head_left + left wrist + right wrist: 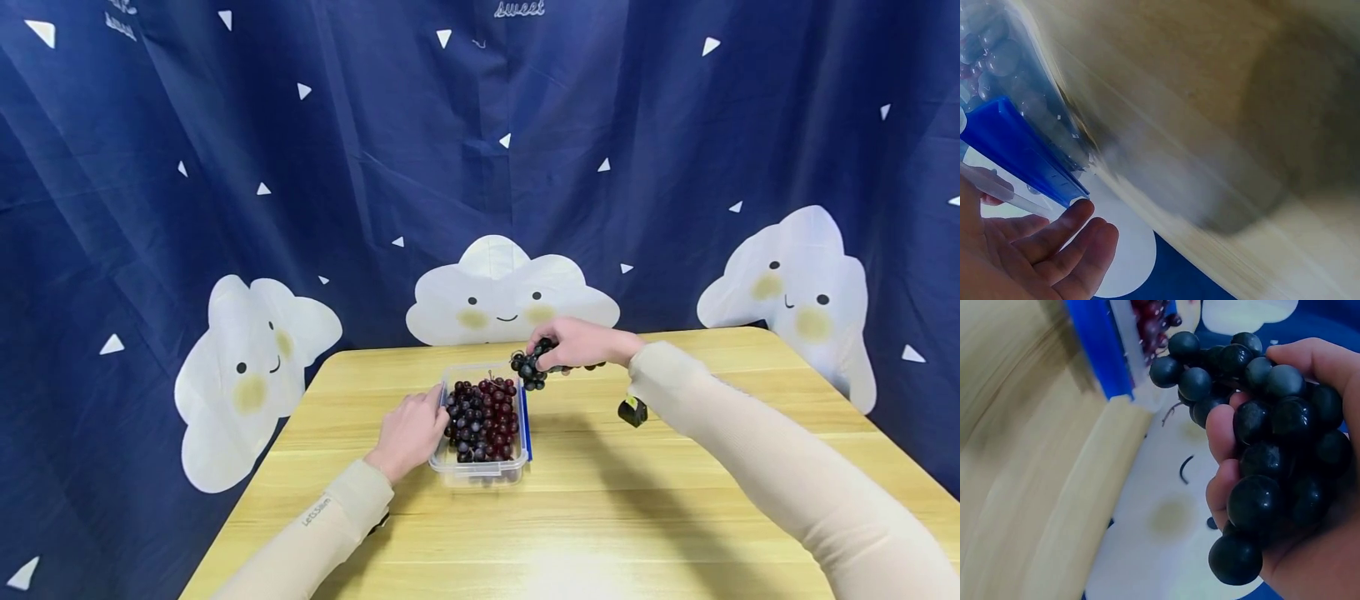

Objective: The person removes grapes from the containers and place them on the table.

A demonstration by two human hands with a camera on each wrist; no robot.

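Note:
A clear plastic container (480,469) with blue latches stands on the table, holding a dark purple bunch of grapes (467,421) and a red bunch of grapes (499,417). At its left side my left hand (408,433) holds the rim. The left wrist view shows that hand's fingers (1075,240) beside a lowered blue latch (1025,150). Above the container's far right corner, my right hand (577,342) grips a black bunch of grapes (529,370). Seen in the right wrist view, the black grapes (1257,503) lie across the palm with fingers curled round them.
A small black object with a yellow-green mark (632,411) appears just below my right wrist. The wooden table (600,517) ends at a dark blue curtain (510,183) printed with white clouds and triangles.

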